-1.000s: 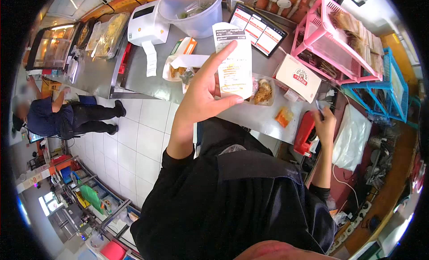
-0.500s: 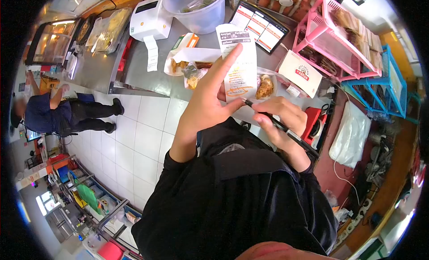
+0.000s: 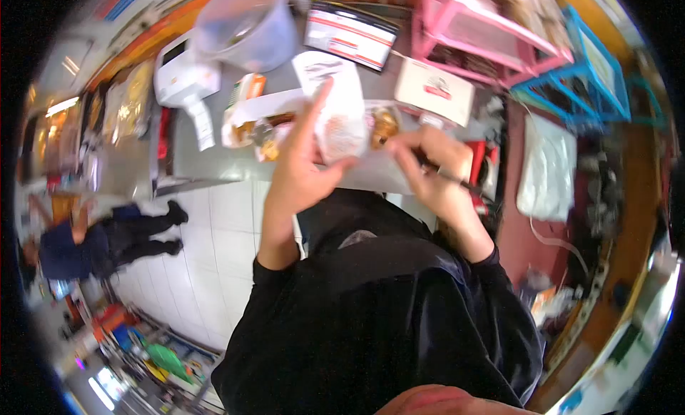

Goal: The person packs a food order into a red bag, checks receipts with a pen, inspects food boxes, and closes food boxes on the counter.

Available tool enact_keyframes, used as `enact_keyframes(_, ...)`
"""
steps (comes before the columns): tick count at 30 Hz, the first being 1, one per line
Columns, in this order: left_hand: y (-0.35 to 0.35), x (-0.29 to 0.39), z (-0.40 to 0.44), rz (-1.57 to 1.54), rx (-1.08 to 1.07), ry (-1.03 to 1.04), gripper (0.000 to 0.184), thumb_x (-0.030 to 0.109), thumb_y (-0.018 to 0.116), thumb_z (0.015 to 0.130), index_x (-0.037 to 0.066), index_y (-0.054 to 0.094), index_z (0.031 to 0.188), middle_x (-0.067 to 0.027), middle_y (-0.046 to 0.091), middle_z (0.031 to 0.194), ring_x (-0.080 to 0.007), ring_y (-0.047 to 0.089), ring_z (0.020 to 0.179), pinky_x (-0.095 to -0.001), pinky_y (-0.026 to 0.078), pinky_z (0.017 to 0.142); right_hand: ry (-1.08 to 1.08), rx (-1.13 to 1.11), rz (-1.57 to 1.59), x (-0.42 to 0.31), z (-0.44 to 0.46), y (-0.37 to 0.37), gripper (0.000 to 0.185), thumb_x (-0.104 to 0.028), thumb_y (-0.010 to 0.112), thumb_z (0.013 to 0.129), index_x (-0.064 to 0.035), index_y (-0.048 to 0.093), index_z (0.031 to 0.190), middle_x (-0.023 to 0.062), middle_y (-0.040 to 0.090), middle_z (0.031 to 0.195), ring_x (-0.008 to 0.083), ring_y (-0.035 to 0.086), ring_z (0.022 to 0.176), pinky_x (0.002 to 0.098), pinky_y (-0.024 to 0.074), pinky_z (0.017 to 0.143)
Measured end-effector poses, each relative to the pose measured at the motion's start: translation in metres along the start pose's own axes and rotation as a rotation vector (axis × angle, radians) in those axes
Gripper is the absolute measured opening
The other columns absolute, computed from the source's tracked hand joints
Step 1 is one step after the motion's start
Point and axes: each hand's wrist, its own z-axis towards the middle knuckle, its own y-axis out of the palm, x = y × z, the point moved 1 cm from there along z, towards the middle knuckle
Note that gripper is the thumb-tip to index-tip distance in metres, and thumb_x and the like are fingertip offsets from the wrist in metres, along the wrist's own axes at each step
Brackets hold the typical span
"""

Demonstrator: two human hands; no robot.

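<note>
My left hand (image 3: 294, 174) is closed on a long printed receipt (image 3: 344, 101), its index finger stretched up along the slip. Orange marks show on the receipt's lower part, though the print is smeared now. In my right hand (image 3: 444, 164) a slim black pen (image 3: 460, 181) is gripped, its tip side pointing left, a short way off the receipt. Behind the slip, on the steel counter (image 3: 232, 158), sit a white paper tray (image 3: 275, 103) with food and a small bag, and a piece of fried chicken (image 3: 386, 124).
A receipt printer (image 3: 187, 76) with paper hanging out, a clear tub (image 3: 246, 37) and a tablet (image 3: 349, 38) line the back. To the right are a white box (image 3: 434, 90), a pink rack (image 3: 492, 40) and a blue basket (image 3: 589, 72). Another person (image 3: 93, 240) stands far left.
The whole view has shifted and blurred, with counter items now further left and up. The pen has drawn away from the receipt to the right. Both hands keep their holds.
</note>
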Motion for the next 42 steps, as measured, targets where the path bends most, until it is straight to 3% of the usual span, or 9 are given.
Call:
enact_keyframes(3, -0.008, -0.029, 0.045, 0.192, -0.065, -0.029, 0.080, -0.021, 0.051, 0.070, 0.005, 0.033, 0.144, -0.0148, 0.039, 0.144, -0.0218, 0.047, 0.126, -0.0310, 0.041, 0.100, -0.038, 0.149, -0.630, 0.065, -0.019, -0.066, 0.021, -0.025, 0.062, 0.088, -0.0042, 0.064, 0.085, 0.0123, 0.065, 0.073, 0.0337, 0.065, 0.068, 0.0394, 0.0506, 0.059)
enact_keyframes(7, -0.022, -0.127, 0.161, 0.748, -0.106, 0.100, 0.050, -0.004, 0.063, 0.076, 0.004, 0.047, 0.123, -0.0226, 0.048, 0.130, -0.0335, 0.050, 0.122, -0.0366, 0.039, 0.102, 0.702, -0.352, -1.161, 0.147, -0.074, -0.137, 0.024, -0.026, 0.050, 0.091, -0.0037, 0.054, 0.098, 0.0219, 0.066, 0.079, 0.0428, 0.064, 0.076, 0.0538, 0.0475, 0.065)
enact_keyframes(16, -0.077, -0.121, 0.074, 0.938, -0.365, -0.029, 0.083, 0.018, 0.081, 0.065, 0.011, 0.040, 0.137, -0.0140, 0.044, 0.141, -0.0338, 0.034, 0.135, -0.0440, 0.026, 0.112, 0.423, -0.733, -1.285, 0.241, -0.051, -0.136, 0.020, -0.014, 0.048, 0.085, -0.0050, 0.060, 0.098, 0.0184, 0.068, 0.084, 0.0363, 0.068, 0.078, 0.0483, 0.0535, 0.064)
enact_keyframes(21, -0.152, -0.164, 0.052, 1.309, -0.373, -0.344, 0.041, 0.001, 0.058, 0.075, 0.011, 0.062, 0.115, -0.0120, 0.065, 0.110, -0.0331, 0.060, 0.104, -0.0422, 0.049, 0.084, 0.363, -0.792, -1.201, 0.247, -0.029, -0.131, 0.014, -0.007, 0.053, 0.081, -0.0037, 0.066, 0.084, 0.0203, 0.067, 0.085, 0.0373, 0.067, 0.082, 0.0489, 0.0537, 0.070)
enact_keyframes(26, -0.194, -0.158, 0.028, 1.339, -0.364, -0.198, 0.028, 0.005, 0.055, 0.083, 0.007, 0.065, 0.109, -0.0148, 0.067, 0.099, -0.0345, 0.064, 0.086, -0.0441, 0.051, 0.074, 0.111, -0.556, -1.288, 0.228, -0.027, -0.111, 0.016, -0.014, 0.067, 0.071, -0.0036, 0.064, 0.083, 0.0188, 0.066, 0.076, 0.0393, 0.064, 0.077, 0.0491, 0.0505, 0.069)
enact_keyframes(32, -0.215, -0.149, 0.021, 1.493, -0.078, -0.372, 0.054, -0.004, 0.054, 0.077, 0.011, 0.052, 0.129, -0.0184, 0.062, 0.109, -0.0349, 0.061, 0.098, -0.0456, 0.049, 0.083, 0.516, -0.523, -0.613, 0.219, -0.046, -0.008, 0.031, -0.021, 0.067, 0.080, -0.0034, 0.061, 0.105, 0.0198, 0.064, 0.103, 0.0369, 0.065, 0.085, 0.0453, 0.0526, 0.074)
enact_keyframes(34, -0.170, -0.144, 0.030, 1.445, 0.160, 0.167, 0.066, -0.009, 0.055, 0.071, 0.009, 0.046, 0.134, -0.0188, 0.055, 0.122, -0.0362, 0.053, 0.112, -0.0458, 0.044, 0.094, 0.497, -0.358, -0.365, 0.226, -0.048, 0.030, 0.040, -0.016, 0.069, 0.078, -0.0043, 0.058, 0.114, 0.0197, 0.061, 0.109, 0.0371, 0.063, 0.087, 0.0455, 0.0515, 0.076)
enact_keyframes(38, -0.057, -0.154, 0.039, 0.735, 0.018, 0.195, 0.059, -0.002, 0.065, 0.073, 0.010, 0.049, 0.128, -0.0173, 0.054, 0.124, -0.0383, 0.052, 0.113, -0.0417, 0.043, 0.096, 0.069, 0.155, -0.524, 0.211, -0.039, 0.072, 0.048, -0.010, 0.071, 0.074, -0.0087, 0.056, 0.120, 0.0122, 0.059, 0.108, 0.0331, 0.056, 0.098, 0.0445, 0.0450, 0.086)
enact_keyframes(42, -0.047, -0.213, 0.024, 0.506, -0.188, -0.089, 0.041, -0.003, 0.066, 0.074, 0.011, 0.061, 0.112, -0.0108, 0.056, 0.125, -0.0339, 0.057, 0.109, -0.0424, 0.046, 0.091, -0.040, 0.040, -0.631, 0.206, -0.018, 0.078, 0.052, -0.007, 0.071, 0.069, -0.0134, 0.060, 0.120, 0.0072, 0.058, 0.101, 0.0286, 0.052, 0.097, 0.0402, 0.0423, 0.082)
